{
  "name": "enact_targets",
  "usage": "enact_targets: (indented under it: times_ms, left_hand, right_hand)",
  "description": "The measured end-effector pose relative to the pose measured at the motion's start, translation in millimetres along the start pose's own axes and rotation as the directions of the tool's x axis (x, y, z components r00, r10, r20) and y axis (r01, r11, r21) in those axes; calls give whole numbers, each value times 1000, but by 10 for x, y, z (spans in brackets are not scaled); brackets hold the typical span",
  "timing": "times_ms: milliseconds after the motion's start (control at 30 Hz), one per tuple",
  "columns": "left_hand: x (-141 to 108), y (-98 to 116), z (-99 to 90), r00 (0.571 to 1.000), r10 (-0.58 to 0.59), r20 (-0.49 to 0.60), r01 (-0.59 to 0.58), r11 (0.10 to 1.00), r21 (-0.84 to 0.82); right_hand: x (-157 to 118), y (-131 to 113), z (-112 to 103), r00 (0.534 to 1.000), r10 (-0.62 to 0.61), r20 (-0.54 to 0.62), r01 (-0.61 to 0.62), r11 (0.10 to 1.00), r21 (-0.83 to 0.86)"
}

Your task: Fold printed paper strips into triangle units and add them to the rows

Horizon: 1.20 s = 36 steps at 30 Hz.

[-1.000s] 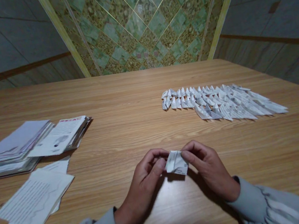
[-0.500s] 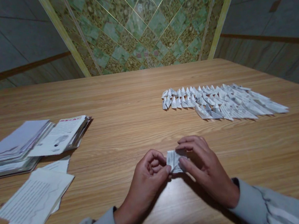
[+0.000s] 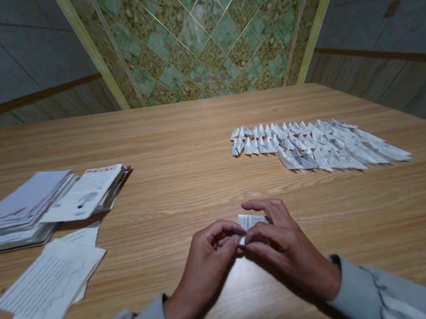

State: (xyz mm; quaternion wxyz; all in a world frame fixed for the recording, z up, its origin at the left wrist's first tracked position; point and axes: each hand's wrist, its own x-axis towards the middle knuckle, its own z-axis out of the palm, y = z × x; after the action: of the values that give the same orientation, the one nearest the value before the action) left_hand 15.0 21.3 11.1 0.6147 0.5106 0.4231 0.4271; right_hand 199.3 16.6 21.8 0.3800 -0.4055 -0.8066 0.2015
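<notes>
Between my two hands is a small folded piece of printed paper [image 3: 251, 220], low in the middle of the view. My left hand [image 3: 214, 249] pinches its left edge between thumb and fingers. From the other side, my right hand [image 3: 281, 238] has its thumb and index finger closed on the paper's near edge, with another finger reaching over behind it. Much of the paper's lower part is hidden by the fingers.
Several folded paper boats [image 3: 317, 145] stand in rows at the right on the wooden table [image 3: 171, 155]. To the left lie a thick paper stack [image 3: 23, 199], a printed booklet [image 3: 84, 194] and loose printed sheets [image 3: 53, 279].
My right thumb and index finger have moved left, close to my left fingertips, and cover more of the paper's near part. My left fingers have shifted slightly right.
</notes>
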Motion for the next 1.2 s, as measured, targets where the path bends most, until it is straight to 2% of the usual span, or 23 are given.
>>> enact_targets:
  times_ms: [167,400,500,600,700,767,900,1067,1133,1200]
  left_hand:
    - [-22,51,22,996,88,0,-87,991,101]
    - [-73,17,17,994,108,-12,-106,990,96]
    - [-66,27,12,998,54,-18,-54,998,-20]
    - [-26,39,4,999,5,-45,-10,994,-113]
    - [9,22,2,999,-24,-44,18,991,-131]
    - [12,8,10,999,-33,-27,31,994,-104]
    - [-17,34,27,996,25,-81,-21,999,45]
    - [-43,97,3,983,155,-99,-132,969,207]
    - [-45,98,-6,976,184,-118,-154,962,227]
    - [-43,87,-5,973,174,-149,-149,975,167]
  right_hand:
    - [6,28,26,998,65,13,-66,993,102]
    - [-7,43,57,958,288,-4,-279,933,229]
    - [10,28,58,929,370,-6,-335,848,410]
    - [27,29,64,886,463,25,-383,700,603]
    - [29,36,77,863,503,52,-389,595,703]
    - [23,35,88,863,500,73,-392,572,720]
    - [14,23,87,877,465,119,-418,618,666]
    - [24,22,29,913,392,110,-395,788,473]
    - [22,27,21,916,386,104,-392,814,429]
    - [15,26,30,912,397,102,-399,804,440]
